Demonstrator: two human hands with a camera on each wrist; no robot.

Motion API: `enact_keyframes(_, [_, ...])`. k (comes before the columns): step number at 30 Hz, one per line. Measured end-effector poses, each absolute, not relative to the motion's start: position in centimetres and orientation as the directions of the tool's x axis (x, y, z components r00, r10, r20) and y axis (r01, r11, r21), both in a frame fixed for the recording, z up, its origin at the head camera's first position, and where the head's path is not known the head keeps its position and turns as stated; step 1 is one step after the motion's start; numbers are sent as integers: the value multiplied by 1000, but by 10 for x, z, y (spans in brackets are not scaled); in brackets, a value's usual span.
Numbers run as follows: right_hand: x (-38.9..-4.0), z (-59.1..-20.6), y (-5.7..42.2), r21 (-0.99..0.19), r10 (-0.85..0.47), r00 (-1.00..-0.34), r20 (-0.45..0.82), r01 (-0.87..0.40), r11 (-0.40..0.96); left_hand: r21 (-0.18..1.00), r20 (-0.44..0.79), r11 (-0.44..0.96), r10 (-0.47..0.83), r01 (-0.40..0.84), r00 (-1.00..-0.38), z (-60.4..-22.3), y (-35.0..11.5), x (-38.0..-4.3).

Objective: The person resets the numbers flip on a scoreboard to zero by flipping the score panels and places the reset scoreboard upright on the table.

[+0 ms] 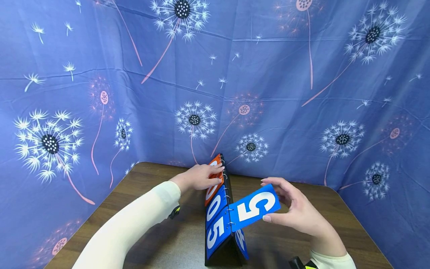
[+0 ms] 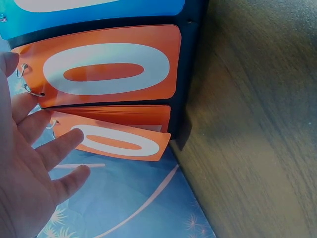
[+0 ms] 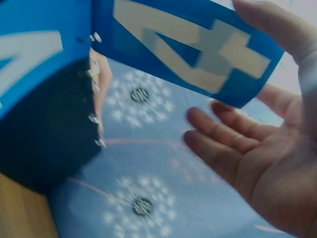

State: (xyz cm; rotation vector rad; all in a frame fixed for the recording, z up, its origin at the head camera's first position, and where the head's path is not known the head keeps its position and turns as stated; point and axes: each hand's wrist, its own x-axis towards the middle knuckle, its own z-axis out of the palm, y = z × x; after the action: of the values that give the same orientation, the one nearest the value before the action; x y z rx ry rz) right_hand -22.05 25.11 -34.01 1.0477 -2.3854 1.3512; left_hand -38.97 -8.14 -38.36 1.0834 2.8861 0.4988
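A black tent-shaped flip scoreboard [image 1: 222,254] stands on the table with ringed number cards along its top ridge. My right hand [image 1: 299,213] pinches a blue number card [image 1: 242,224] by its outer end, holding it swung out to the right on its rings. This card shows a white 5 in the head view and a 4 on its other face in the right wrist view. My left hand [image 1: 201,176] rests over the orange number cards [image 2: 111,69] at the far end, fingers spread loosely near the rings. Those orange cards read 0, and the lower one tilts away from the board.
Two blue cards reading 0 [image 1: 214,209] and 5 [image 1: 216,231] lie on the scoreboard's left face. Another blue card [image 1: 241,244] hangs on its right face. The brown wooden table [image 1: 158,231] ends at a blue dandelion-print cloth [image 1: 161,112] behind and at the sides.
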Motion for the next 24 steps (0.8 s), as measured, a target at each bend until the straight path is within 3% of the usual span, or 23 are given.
enact_keyframes(5, [-223, -348, 229, -704, -478, -651, 590, -704, 91, 298, 91, 713, 641, 635, -762, -383, -81, -389])
enact_keyframes(9, [-224, -356, 208, -723, -465, -639, 613, -691, -4, 297, 90, 718, 635, 629, -767, -383, -80, -390])
enact_keyframes(12, [-224, -363, 193, -730, -467, -641, 609, -684, -14, 301, 89, 719, 632, 626, -770, -384, -80, -390])
enact_keyframes(18, [-228, -378, 172, -621, -518, -516, 682, -783, -38, 311, 97, 706, 642, 636, -761, -382, -81, -389])
enact_keyframes(24, [-226, -391, 158, -557, -596, -504, 625, -823, 112, 297, 95, 703, 651, 646, -753, -383, -80, -391])
